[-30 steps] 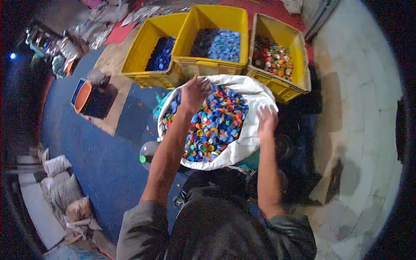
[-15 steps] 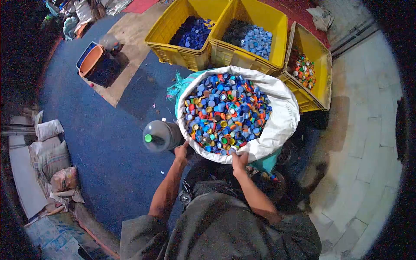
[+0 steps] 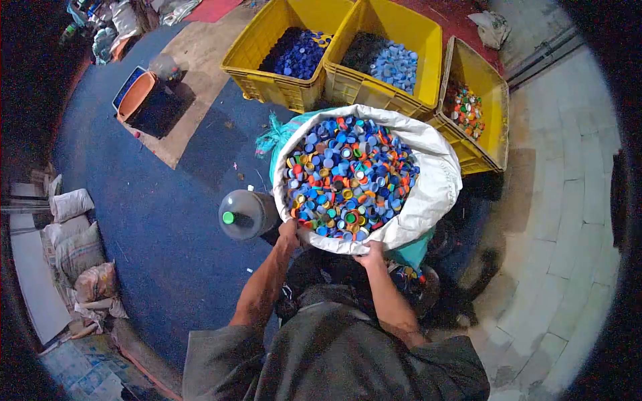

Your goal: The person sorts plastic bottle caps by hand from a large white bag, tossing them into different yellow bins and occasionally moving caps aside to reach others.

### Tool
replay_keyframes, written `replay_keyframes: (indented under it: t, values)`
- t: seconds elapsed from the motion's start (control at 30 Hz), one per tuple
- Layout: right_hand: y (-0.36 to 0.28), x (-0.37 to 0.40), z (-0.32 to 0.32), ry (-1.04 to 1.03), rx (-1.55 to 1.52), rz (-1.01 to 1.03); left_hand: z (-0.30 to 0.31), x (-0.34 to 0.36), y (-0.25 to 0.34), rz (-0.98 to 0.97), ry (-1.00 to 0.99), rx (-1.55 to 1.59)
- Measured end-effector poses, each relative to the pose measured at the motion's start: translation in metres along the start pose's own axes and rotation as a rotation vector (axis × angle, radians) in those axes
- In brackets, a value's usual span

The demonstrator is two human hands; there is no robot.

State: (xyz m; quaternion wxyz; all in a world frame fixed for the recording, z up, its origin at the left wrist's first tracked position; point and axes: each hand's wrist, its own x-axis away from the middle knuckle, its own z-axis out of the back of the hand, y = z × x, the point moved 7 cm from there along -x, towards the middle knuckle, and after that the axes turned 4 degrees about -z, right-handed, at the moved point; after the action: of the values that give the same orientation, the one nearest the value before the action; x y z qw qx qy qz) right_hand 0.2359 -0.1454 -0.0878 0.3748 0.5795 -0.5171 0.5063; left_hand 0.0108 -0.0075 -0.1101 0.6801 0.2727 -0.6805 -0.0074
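Note:
A large white sack [image 3: 433,175] stands wide open in front of me, filled with mixed bottle caps [image 3: 348,177], mostly blue with some orange, red, yellow and green. My left hand [image 3: 289,232] grips the rolled rim at the near left. At the near edge, right of the middle, my right hand [image 3: 371,254] is closed on the same rim. Teal cloth [image 3: 269,139] shows at the sack's left side and below its near right. Close to my left hand is a big clear plastic bottle [image 3: 249,214] with a green cap.
Beyond the sack stand a yellow crate [image 3: 267,83] of dark blue caps, another yellow crate [image 3: 381,93] of black and light blue caps, and a tilted yellow crate [image 3: 491,130] of orange and white caps. An orange tub [image 3: 137,97] sits far left. Stuffed sacks [image 3: 80,240] line the left side.
My right hand has shifted slightly down along the rim, and its fingers now sit lower at the edge. My left hand has moved a little right onto the rim.

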Motion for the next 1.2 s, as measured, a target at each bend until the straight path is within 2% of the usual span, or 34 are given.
replay_keyframes:
  t: [0.07, 0.1, 0.13, 0.2, 0.27, 0.33, 0.37, 0.4, 0.43, 0.47, 0.5, 0.57, 0.67, 0.7, 0.8, 0.83, 0.93, 1.07, 1.17, 1.2]
  values:
    - [0.003, -0.031, 0.016, -0.031, -0.054, -0.060, 0.005, -0.026, -0.007, -0.040, -0.125, 0.218]
    - [0.001, -0.020, 0.007, -0.154, -0.074, -0.008, 0.005, -0.029, -0.004, -0.010, -0.167, 0.250]
    - [0.000, -0.026, 0.012, -0.170, -0.109, 0.001, -0.006, 0.011, 0.019, -0.019, -0.165, 0.140]
    - [-0.002, -0.045, 0.019, -0.206, -0.174, 0.016, -0.015, 0.006, 0.020, 0.008, -0.336, 0.244]
    - [-0.005, -0.017, -0.008, -0.373, -0.212, -0.013, -0.021, 0.017, 0.042, -0.271, -0.487, 0.121]
    - [-0.005, -0.012, -0.013, -0.468, -0.263, -0.088, -0.039, 0.059, 0.048, 0.004, -0.392, 0.414]
    - [-0.006, -0.027, -0.002, -0.400, -0.155, 0.013, -0.038, 0.036, 0.040, -0.015, -0.440, 0.442]
    - [-0.006, -0.036, -0.001, -0.431, -0.130, 0.022, -0.039, 0.014, 0.034, -0.036, -0.491, 0.471]
    - [-0.007, -0.041, -0.002, -0.462, -0.104, 0.034, -0.046, 0.027, 0.037, -0.081, -0.462, 0.451]
    - [-0.012, -0.046, -0.004, -0.496, -0.077, 0.047, -0.051, 0.025, 0.035, -0.040, -0.464, 0.422]
    - [-0.013, -0.042, -0.001, -0.349, -0.106, 0.022, -0.053, 0.017, 0.031, 0.002, -0.465, 0.392]
    - [-0.016, -0.034, -0.009, -0.373, -0.156, 0.000, -0.048, 0.005, 0.025, 0.088, -0.472, 0.343]
    - [-0.014, -0.011, -0.024, -0.448, -0.175, -0.030, -0.045, 0.048, 0.052, -0.036, -0.595, 0.319]
    - [-0.013, -0.004, -0.029, -0.479, -0.174, -0.037, -0.044, 0.040, 0.050, -0.027, -0.693, 0.390]
    - [-0.013, -0.033, -0.019, -0.424, -0.039, -0.019, -0.034, 0.029, 0.038, 0.055, -0.622, 0.429]
    - [-0.015, -0.039, -0.014, -0.301, -0.015, -0.027, -0.033, 0.026, 0.032, 0.067, -0.584, 0.405]
    - [-0.020, -0.039, -0.003, -0.133, 0.034, 0.022, -0.031, 0.007, 0.015, 0.075, -0.530, 0.341]
    - [-0.023, -0.040, -0.007, -0.250, -0.070, 0.092, -0.026, -0.003, 0.011, 0.049, -0.506, 0.374]
    - [-0.023, -0.020, -0.024, -0.601, -0.247, -0.075, -0.028, 0.020, 0.017, 0.000, -0.475, 0.260]
    - [-0.025, -0.004, -0.030, -0.571, -0.209, -0.066, -0.031, 0.016, 0.017, 0.008, -0.537, 0.338]
